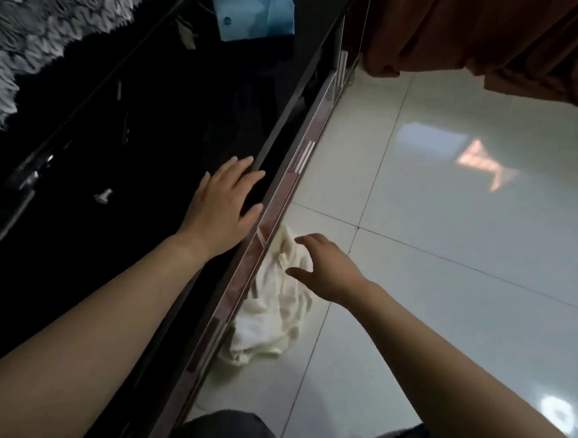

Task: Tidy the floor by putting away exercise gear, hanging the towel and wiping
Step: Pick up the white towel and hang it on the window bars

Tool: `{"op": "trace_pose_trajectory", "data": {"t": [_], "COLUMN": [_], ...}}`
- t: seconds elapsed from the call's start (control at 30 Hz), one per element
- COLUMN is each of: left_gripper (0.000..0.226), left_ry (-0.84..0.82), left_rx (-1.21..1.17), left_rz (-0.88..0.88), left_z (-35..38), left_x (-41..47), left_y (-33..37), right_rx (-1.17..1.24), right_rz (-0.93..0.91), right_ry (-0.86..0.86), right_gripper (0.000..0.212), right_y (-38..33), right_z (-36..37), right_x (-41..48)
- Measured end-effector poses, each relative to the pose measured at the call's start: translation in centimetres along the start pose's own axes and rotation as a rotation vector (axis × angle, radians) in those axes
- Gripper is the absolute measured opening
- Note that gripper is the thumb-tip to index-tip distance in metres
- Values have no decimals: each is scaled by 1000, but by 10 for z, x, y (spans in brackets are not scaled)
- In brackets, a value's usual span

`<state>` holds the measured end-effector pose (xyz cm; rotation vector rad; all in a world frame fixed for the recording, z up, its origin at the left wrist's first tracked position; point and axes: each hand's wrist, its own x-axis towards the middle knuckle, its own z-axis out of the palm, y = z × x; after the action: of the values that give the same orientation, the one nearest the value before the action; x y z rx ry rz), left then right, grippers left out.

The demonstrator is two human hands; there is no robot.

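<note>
**Towel lies under the right hand, along the foot of the cabinet**

The cream towel (pixel 273 323) lies crumpled on the white tiled floor (pixel 451 230), pressed against the base strip of the dark cabinet (pixel 143 225). Its long axis follows that strip, running from beneath the right hand's fingertips back toward the person's knees.

The right hand (pixel 325 269) is by far the nearer. It is poised over the towel's far end with fingers spread and loosely curved, gripping nothing. Whether the fingertips already touch the cloth is hard to say from this angle.

The left hand (pixel 226 197) lies flat and empty on the cabinet's dark top, fingers straight and close to its edge. It is above the towel and across the edge from it, likely bracing the lean.

The pick-up looks like a job for the right hand, which would only need to drop and close on the bunched folds directly below.
</note>
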<state>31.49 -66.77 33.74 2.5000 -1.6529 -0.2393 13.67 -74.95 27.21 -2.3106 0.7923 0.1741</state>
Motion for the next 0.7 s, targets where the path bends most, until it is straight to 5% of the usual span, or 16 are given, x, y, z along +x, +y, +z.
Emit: {"op": "trace_pose_trajectory", "data": {"t": [0.7], "left_gripper": [51], "left_ry": [202], "left_rx": [160], "left_rz": [233], "left_z": [52], "left_x": [-11], "left_y": [10], "right_rx": [34], "right_rz": [138], "right_ry": [-21], "right_gripper": [61], "right_y": [94], "right_z": [115], "right_x": [54]}}
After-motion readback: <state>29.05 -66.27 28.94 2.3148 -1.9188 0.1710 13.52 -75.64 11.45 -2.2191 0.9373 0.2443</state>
